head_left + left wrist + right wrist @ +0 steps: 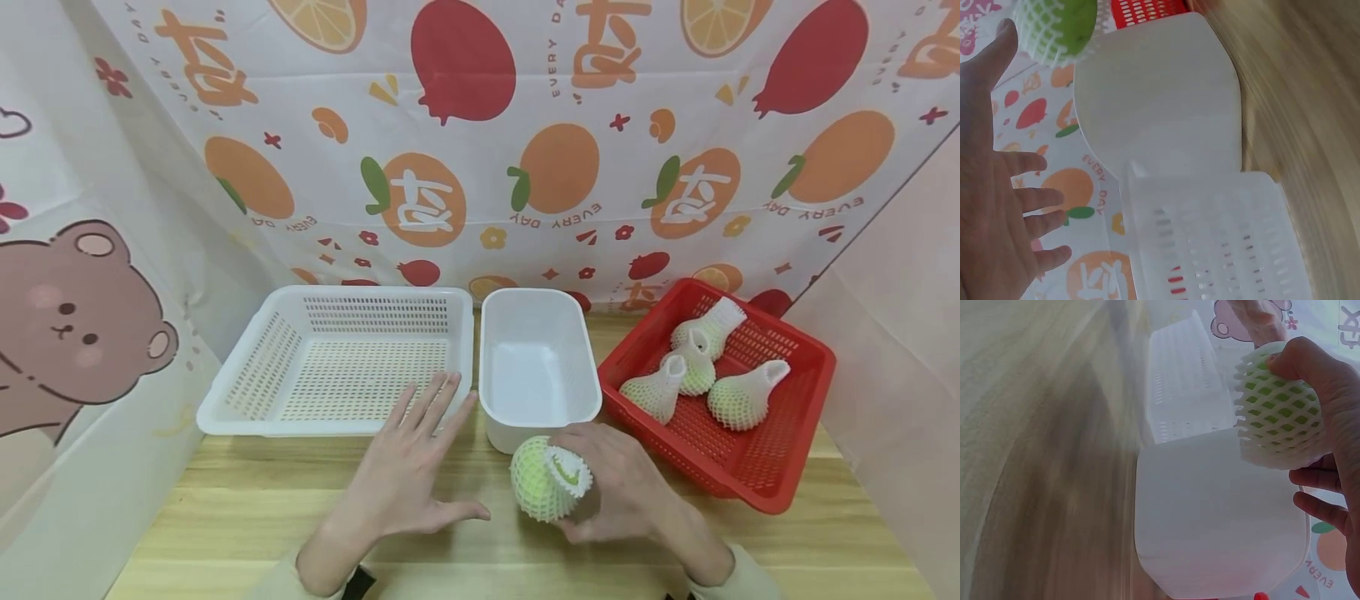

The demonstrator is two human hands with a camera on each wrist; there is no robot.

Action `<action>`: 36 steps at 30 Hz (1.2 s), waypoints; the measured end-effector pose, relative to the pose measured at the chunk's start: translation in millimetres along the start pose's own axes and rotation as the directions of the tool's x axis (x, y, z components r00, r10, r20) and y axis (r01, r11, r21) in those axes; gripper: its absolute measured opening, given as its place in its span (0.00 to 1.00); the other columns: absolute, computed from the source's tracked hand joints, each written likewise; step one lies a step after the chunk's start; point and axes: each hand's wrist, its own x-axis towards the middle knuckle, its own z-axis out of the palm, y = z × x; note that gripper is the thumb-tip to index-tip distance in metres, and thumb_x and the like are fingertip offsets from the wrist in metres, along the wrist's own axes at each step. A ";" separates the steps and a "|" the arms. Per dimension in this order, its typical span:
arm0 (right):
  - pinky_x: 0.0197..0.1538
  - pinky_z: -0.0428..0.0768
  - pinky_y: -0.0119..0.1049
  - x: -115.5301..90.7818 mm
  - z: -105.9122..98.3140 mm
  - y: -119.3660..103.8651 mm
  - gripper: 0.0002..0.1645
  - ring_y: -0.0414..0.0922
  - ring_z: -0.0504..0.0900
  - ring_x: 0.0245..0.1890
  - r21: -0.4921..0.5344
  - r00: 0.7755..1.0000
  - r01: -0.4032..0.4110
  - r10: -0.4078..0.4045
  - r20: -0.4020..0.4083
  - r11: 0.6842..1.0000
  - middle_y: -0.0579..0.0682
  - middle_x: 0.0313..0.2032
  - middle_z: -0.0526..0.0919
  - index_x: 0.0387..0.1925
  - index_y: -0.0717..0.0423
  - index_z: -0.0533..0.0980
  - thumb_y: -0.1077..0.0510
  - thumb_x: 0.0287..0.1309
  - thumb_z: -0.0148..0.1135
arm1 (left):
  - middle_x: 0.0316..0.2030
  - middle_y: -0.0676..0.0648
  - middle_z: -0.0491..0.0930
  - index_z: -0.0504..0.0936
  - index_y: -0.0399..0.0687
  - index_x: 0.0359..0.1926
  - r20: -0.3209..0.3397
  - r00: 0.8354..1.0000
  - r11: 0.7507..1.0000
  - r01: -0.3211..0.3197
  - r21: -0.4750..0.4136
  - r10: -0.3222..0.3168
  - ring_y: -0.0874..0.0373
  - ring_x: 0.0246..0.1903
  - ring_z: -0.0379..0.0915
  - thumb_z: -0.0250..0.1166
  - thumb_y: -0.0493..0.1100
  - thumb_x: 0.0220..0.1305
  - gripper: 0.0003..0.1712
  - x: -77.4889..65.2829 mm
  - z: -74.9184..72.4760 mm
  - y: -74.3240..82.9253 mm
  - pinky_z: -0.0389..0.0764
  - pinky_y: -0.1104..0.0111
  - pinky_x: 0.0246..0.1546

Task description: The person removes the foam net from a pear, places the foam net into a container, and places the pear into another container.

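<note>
Your worktop (247, 500) carries three containers in a row. At left stands a white basket (367, 375); at right, a red basket (772, 467), tilted and holding four netted fruits (738, 400). Between them sits a white tub (525, 383). Your left hand (412, 467) is released, palm down, fingers spread by the white basket's near right corner; contact with the rim cannot be determined. Your right hand (622, 483) grasps a green fruit (532, 487) in a white foam net, fingers and thumb around it, above the worktop at the tub's near side.
</note>
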 end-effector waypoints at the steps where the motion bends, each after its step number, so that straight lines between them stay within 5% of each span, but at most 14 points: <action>1: 0.56 0.88 0.42 0.7 0.3 0.1 0.61 0.44 0.86 0.52 0.008 1.000 0.002 -0.002 -0.005 1.000 0.46 0.51 0.87 0.57 0.55 0.78 0.38 0.12 0.90 | 0.81 0.37 0.61 0.64 0.45 0.80 -0.005 1.000 1.000 -0.009 -0.002 0.009 0.40 0.80 0.59 0.56 0.92 0.46 0.74 1.0 0.2 1.7 0.34 0.57 0.88; 7: 0.56 0.87 0.41 4.1 2.1 -0.1 0.62 0.44 0.86 0.51 0.045 0.998 0.025 -0.022 -0.051 0.999 0.46 0.51 0.86 0.57 0.57 0.77 0.40 0.10 0.91 | 0.80 0.36 0.64 0.64 0.45 0.80 -0.020 0.998 0.998 -0.056 -0.013 0.056 0.40 0.79 0.62 0.59 0.91 0.44 0.74 5.3 2.0 10.1 0.42 0.55 0.88; 14: 0.54 0.86 0.39 11.5 1.2 -0.6 0.62 0.43 0.85 0.49 0.078 0.993 0.057 -0.048 -0.112 0.995 0.47 0.50 0.85 0.57 0.59 0.77 0.42 0.10 0.90 | 0.78 0.36 0.66 0.65 0.42 0.79 -0.005 0.997 0.994 -0.081 -0.080 0.080 0.41 0.78 0.65 0.72 0.86 0.38 0.76 10.4 2.3 21.2 0.65 0.51 0.80; 24: 0.52 0.87 0.38 19.1 4.1 1.8 0.62 0.45 0.85 0.48 0.099 0.983 0.080 -0.062 -0.170 0.992 0.49 0.49 0.85 0.56 0.62 0.76 0.44 0.08 0.90 | 0.73 0.37 0.74 0.68 0.40 0.76 -0.053 0.990 0.987 -0.137 -0.079 0.133 0.42 0.75 0.70 0.67 0.87 0.43 0.73 19.0 7.2 31.1 0.69 0.52 0.78; 36: 0.55 0.86 0.34 20.5 4.6 1.6 0.61 0.44 0.85 0.48 0.153 0.984 0.080 -0.054 -0.167 0.985 0.50 0.49 0.85 0.56 0.64 0.75 0.46 0.12 0.89 | 0.57 0.45 0.87 0.76 0.37 0.68 -0.180 0.968 0.970 -0.203 -0.131 0.178 0.50 0.59 0.82 0.80 0.79 0.36 0.67 27.6 15.5 34.3 0.78 0.54 0.73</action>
